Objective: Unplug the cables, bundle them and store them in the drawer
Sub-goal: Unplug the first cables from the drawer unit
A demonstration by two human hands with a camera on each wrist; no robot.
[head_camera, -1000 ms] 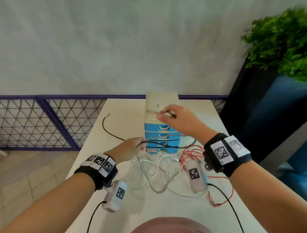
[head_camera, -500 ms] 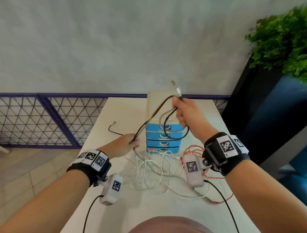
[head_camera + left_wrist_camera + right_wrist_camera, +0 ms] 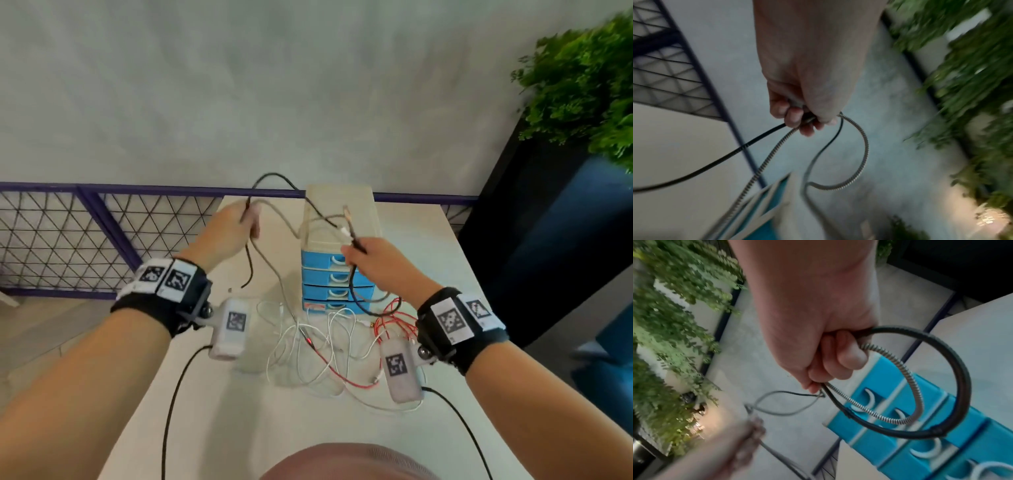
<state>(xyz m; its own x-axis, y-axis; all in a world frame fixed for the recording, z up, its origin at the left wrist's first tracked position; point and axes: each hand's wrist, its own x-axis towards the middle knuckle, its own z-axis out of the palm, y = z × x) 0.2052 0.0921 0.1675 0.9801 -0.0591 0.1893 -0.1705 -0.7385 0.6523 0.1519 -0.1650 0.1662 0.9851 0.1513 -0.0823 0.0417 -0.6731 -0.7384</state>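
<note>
A black cable (image 3: 274, 177) and a grey braided cable (image 3: 277, 214) hang in the air between my two hands. My left hand (image 3: 236, 226) is raised left of the drawer unit and grips both cables (image 3: 863, 139) in its curled fingers. My right hand (image 3: 368, 260) holds a loop of the black cable (image 3: 953, 353) and braided cable (image 3: 906, 369) in front of the blue drawers, with plug ends (image 3: 346, 222) sticking up. The small drawer unit (image 3: 337, 246) has a cream top and several blue drawers, all closed.
White cables (image 3: 308, 346) and a red cable (image 3: 390, 315) lie tangled on the white table (image 3: 239, 428) in front of the drawers. A purple mesh railing (image 3: 85, 233) runs behind the table. A dark planter with a green plant (image 3: 582, 89) stands at the right.
My left hand has risen from the table and moved left and back, pulling the cables up and wide. My right hand has come down in front of the drawers, still holding its loop.
</note>
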